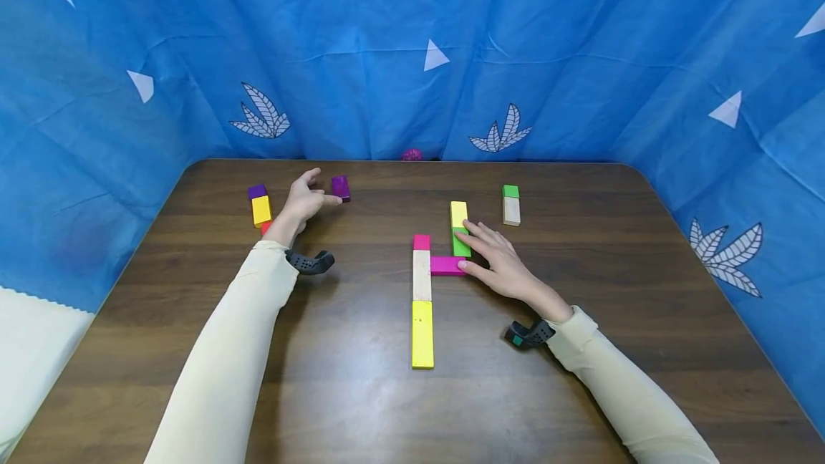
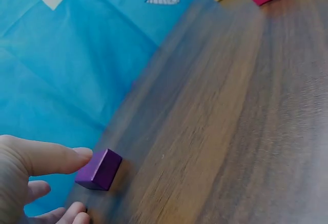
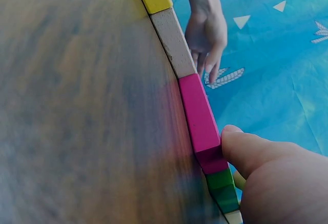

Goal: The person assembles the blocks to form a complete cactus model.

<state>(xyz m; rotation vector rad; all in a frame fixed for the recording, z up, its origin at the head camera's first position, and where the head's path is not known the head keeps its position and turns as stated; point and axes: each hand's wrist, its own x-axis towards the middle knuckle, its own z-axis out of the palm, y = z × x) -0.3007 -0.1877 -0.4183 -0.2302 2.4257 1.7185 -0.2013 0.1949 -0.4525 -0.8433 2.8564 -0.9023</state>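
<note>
In the head view my left hand (image 1: 303, 200) reaches to the back of the table beside a purple block (image 1: 340, 188). Its thumb overlaps a corner of that block in the left wrist view, while the other fingers stay apart from it. My right hand (image 1: 496, 258) lies over the right side of a block arrangement with loosely spread fingers. Its thumb is at the end of a magenta block (image 1: 447, 266), and its fingertips are along a green block (image 1: 460, 243). A pale yellow block (image 1: 458, 214) continues behind the green one.
Left of the magenta block runs a column: pink block (image 1: 422, 242), whitish block (image 1: 422, 275), long yellow block (image 1: 422, 335). By my left forearm lie violet (image 1: 256, 191), yellow-orange (image 1: 261, 211) and red (image 1: 266, 227) blocks. Green (image 1: 510, 191) and whitish (image 1: 511, 211) blocks stand back right.
</note>
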